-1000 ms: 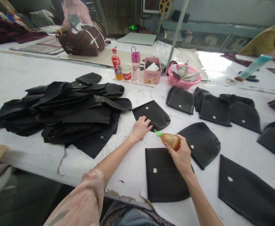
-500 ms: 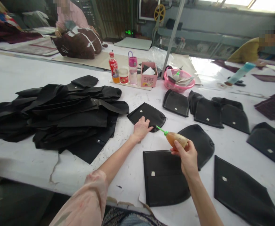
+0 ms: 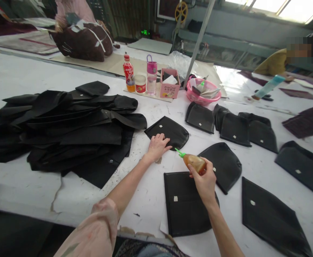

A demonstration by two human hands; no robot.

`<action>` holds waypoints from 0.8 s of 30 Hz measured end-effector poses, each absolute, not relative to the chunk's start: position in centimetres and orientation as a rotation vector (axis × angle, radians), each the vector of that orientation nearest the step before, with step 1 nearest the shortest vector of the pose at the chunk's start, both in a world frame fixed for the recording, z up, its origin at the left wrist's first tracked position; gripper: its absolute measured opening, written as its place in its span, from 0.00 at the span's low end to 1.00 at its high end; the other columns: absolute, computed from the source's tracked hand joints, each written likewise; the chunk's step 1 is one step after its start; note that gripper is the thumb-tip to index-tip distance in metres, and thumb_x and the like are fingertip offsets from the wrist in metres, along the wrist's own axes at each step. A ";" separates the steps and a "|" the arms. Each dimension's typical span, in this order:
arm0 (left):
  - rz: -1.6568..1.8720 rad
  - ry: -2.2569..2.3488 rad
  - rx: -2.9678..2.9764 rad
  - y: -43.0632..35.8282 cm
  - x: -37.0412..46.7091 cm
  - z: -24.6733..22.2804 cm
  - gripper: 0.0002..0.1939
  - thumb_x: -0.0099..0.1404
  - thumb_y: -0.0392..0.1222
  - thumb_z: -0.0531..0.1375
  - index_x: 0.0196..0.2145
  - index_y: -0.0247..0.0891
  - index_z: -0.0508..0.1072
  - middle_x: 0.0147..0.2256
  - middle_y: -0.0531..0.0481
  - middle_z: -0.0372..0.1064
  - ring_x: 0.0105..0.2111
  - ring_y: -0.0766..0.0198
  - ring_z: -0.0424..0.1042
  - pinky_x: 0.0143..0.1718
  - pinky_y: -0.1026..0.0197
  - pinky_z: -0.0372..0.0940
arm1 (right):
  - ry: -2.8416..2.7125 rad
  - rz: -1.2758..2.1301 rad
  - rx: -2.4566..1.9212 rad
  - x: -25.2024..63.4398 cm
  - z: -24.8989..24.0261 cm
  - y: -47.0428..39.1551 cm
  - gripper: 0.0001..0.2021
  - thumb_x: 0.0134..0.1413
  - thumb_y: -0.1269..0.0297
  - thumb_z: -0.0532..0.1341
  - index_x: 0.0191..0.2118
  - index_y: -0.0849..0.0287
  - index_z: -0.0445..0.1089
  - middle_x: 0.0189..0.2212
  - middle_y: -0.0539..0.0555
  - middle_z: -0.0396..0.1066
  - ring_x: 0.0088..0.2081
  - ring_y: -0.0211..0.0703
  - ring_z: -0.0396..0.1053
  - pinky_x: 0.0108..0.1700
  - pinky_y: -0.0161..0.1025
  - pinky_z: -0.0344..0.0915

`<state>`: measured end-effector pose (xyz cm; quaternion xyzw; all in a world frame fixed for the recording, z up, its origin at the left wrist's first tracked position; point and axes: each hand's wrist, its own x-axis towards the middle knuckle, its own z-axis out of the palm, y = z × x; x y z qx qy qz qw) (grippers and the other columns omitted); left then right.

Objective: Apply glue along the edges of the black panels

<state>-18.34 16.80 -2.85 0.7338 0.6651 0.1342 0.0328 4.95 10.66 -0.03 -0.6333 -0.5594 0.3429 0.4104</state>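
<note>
My right hand (image 3: pixel 204 179) is wrapped round a squeeze glue bottle (image 3: pixel 194 162) holding amber liquid, its thumb and fingers on the body. The bottle's thin green nozzle points up and left, its tip at the lower edge of a small black panel (image 3: pixel 169 129) with a white tag. On that panel's lower left edge rests my left hand (image 3: pixel 158 147), fingers bent a little and apart, thumb stretched toward the nozzle. Below the bottle lies a larger black panel (image 3: pixel 190 217), partly covered by my right hand and forearm. Another black panel (image 3: pixel 226 167) lies just behind the hand.
A heap of black pieces (image 3: pixel 78 128) lies left. More black panels (image 3: pixel 274 214) spread right. Farther back stand a red-labelled drink bottle (image 3: pixel 129 73), a jar (image 3: pixel 140 84), a water bottle (image 3: pixel 151 80), a pink box (image 3: pixel 169 90) and a pink basket (image 3: pixel 203 96). Two people work across the table.
My right hand has brought the glue bottle left and slightly down, with its nozzle tip lower along the panel's edge. My left hand has shifted slightly left on the same panel.
</note>
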 end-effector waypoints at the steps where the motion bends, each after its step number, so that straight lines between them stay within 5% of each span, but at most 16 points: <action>1: 0.424 2.047 2.260 16.8 -18.4 -2.9 0.17 0.70 0.54 0.61 0.52 0.43 0.75 0.49 0.43 0.67 0.50 0.52 0.66 0.48 0.52 0.61 | -1.444 0.810 -1.593 4.8 -0.2 10.7 0.36 0.47 0.39 0.70 0.55 0.58 0.66 0.47 0.61 0.72 0.40 0.55 0.75 0.33 0.47 0.77; 7: 0.454 2.039 2.267 16.9 -18.6 -3.0 0.18 0.69 0.54 0.63 0.51 0.42 0.75 0.47 0.44 0.68 0.48 0.52 0.66 0.44 0.53 0.61 | -1.698 0.402 -1.541 4.1 -0.8 10.4 0.30 0.56 0.39 0.63 0.54 0.58 0.67 0.48 0.62 0.72 0.50 0.57 0.72 0.53 0.55 0.71; 24: 0.529 1.950 2.235 16.9 -18.4 -3.3 0.17 0.69 0.48 0.63 0.54 0.42 0.76 0.47 0.44 0.67 0.47 0.54 0.67 0.47 0.56 0.65 | -1.833 0.200 -1.557 4.1 -1.0 11.3 0.26 0.63 0.41 0.56 0.54 0.58 0.66 0.44 0.61 0.70 0.42 0.55 0.72 0.44 0.51 0.71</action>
